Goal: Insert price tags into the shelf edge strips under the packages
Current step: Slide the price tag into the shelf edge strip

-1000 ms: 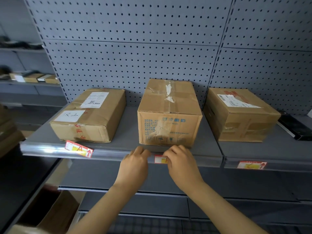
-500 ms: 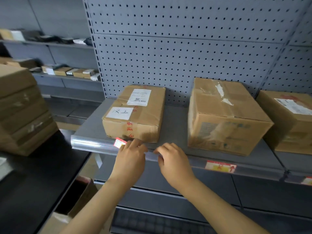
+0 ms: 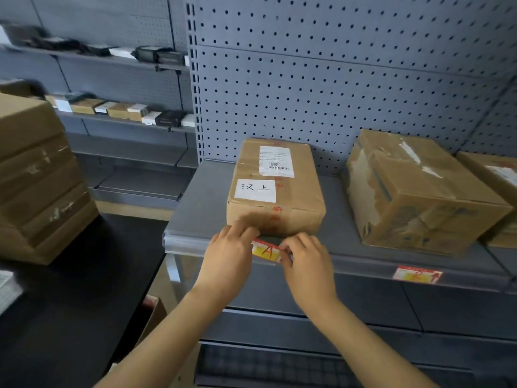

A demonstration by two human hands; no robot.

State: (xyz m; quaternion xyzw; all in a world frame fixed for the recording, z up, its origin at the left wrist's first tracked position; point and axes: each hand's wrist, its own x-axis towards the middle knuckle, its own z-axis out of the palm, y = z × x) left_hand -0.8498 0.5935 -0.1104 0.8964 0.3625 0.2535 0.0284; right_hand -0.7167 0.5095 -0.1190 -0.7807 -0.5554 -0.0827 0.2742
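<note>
A red and yellow price tag (image 3: 265, 250) lies tilted against the clear shelf edge strip (image 3: 184, 243), just under the left cardboard package (image 3: 275, 189) with white labels. My left hand (image 3: 229, 256) pinches the tag's left end and my right hand (image 3: 306, 260) pinches its right end. A second price tag (image 3: 416, 274) sits in the strip under the middle package (image 3: 419, 194). A third package (image 3: 500, 180) shows at the right edge.
Grey pegboard (image 3: 321, 79) backs the shelf. Stacked cardboard boxes (image 3: 39, 175) stand on a black surface (image 3: 70, 303) at the left. Far shelves at the back left hold small boxes (image 3: 123, 109). Lower shelves run under my hands.
The view has swung left from the middle package to the left one. Both hands moved along the strip and now hold the tilted tag under the left package.
</note>
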